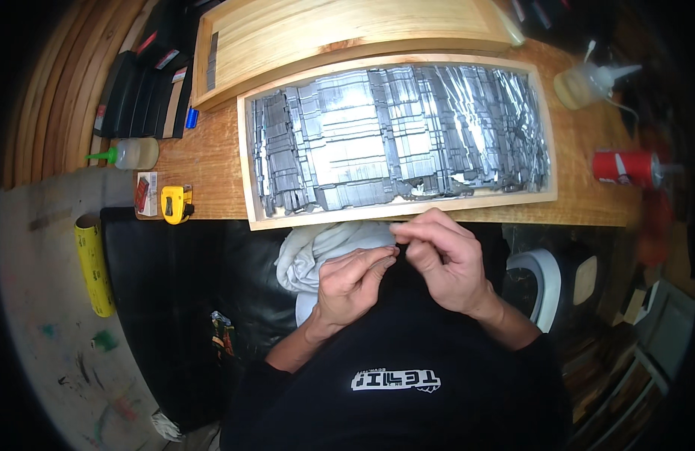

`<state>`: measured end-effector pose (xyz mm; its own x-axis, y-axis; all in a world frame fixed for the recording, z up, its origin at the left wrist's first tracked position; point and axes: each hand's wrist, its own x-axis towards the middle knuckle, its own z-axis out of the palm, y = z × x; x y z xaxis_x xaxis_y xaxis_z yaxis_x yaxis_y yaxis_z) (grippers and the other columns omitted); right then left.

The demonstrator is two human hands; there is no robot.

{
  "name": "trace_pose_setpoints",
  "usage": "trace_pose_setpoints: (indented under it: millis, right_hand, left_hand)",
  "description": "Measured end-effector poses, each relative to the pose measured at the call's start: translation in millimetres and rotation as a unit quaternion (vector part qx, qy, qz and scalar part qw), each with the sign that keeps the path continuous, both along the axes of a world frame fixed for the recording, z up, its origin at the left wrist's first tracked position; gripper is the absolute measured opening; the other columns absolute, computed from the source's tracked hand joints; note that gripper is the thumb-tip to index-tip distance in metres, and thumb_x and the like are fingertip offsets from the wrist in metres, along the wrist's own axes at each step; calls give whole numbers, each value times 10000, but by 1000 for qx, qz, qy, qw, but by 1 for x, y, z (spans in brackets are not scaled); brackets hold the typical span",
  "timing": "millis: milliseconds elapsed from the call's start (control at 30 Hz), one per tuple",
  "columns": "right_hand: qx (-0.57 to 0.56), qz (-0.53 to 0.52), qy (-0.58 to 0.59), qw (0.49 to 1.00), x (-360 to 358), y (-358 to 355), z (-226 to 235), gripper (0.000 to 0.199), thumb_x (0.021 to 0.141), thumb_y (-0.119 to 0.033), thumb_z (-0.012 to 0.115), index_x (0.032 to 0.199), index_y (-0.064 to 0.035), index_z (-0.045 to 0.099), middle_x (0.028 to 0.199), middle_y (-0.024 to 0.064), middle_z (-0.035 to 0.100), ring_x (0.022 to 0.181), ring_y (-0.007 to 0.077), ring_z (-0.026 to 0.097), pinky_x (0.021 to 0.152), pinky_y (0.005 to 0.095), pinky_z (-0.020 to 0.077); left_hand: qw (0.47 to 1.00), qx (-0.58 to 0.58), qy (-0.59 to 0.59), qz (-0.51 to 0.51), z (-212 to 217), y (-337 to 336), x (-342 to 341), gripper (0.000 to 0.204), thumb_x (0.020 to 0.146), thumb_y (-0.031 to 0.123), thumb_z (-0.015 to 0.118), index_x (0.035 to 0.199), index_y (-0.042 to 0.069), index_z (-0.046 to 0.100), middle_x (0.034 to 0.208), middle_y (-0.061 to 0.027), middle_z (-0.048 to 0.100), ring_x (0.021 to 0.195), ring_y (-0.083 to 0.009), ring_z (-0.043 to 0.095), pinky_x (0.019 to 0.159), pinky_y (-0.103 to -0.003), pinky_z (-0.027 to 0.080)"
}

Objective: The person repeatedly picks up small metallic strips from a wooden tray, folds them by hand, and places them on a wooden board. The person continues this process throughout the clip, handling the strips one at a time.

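Note:
My left hand is closed in a pinch, its thumb and fingertips pressed together in front of my dark shirt. Close beside it, my right hand is curled, with its fingertips pointing toward the left ones. Whatever either pinch may hold is too small or hidden to make out. Just beyond both hands stands a shallow wooden tray packed with rows of thin, shiny grey strips. Some strips near the tray's front edge lie loose and uneven.
Behind the tray lies another wooden tray. At the table's left are a yellow tape measure, a small box and a green-tipped bottle. On the right are a nozzle bottle and a red can. White cloth hangs below the tray.

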<state>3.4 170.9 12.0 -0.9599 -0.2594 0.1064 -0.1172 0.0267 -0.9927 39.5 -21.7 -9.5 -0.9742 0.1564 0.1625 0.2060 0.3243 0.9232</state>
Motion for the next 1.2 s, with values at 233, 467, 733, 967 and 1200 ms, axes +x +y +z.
trace_pose_setpoints:
  millis: [233, 467, 733, 967, 1200]
  right_hand:
    - [11, 61, 14, 998, -2, 1, -9, 176, 871, 4, 821, 1037, 10, 760, 971, 80, 717, 780, 140, 673, 655, 260, 529]
    - [5, 67, 5, 998, -5, 1, -7, 119, 869, 14, 813, 961, 10, 737, 914, 92, 721, 792, 172, 687, 687, 280, 543]
    - [-2, 68, -12, 998, -5, 0, -9, 113, 873, 11, 808, 942, 11, 719, 910, 98, 723, 810, 182, 702, 716, 289, 555]
    - [-11, 66, -21, 998, -5, 1, -10, 115, 879, 11, 804, 945, 11, 709, 912, 97, 724, 816, 185, 704, 724, 288, 557]
    - [-1, 82, -8, 997, -5, 2, -7, 119, 890, 31, 784, 962, 11, 692, 928, 93, 708, 830, 189, 695, 733, 290, 554]
  left_hand:
    - [1000, 7, -7, -16, -6, -3, 2, 210, 884, -71, 759, 1092, -49, 741, 843, -179, 753, 678, -279, 735, 614, -332, 558]
    - [999, 12, -21, -26, -5, -4, 1, 213, 880, -78, 757, 1090, -49, 738, 861, -189, 757, 707, -290, 749, 630, -331, 565]
    - [999, 10, -33, -28, -3, -5, 1, 218, 880, -81, 752, 1095, -46, 739, 855, -185, 756, 706, -285, 748, 627, -329, 564]
    - [999, 19, -23, -21, -5, -4, 1, 206, 877, -89, 743, 1079, -47, 737, 843, -181, 751, 688, -278, 739, 612, -327, 555]
    - [1000, 11, -6, -28, -4, -5, -2, 196, 875, -87, 752, 1067, -52, 738, 858, -180, 756, 708, -281, 745, 632, -327, 563]
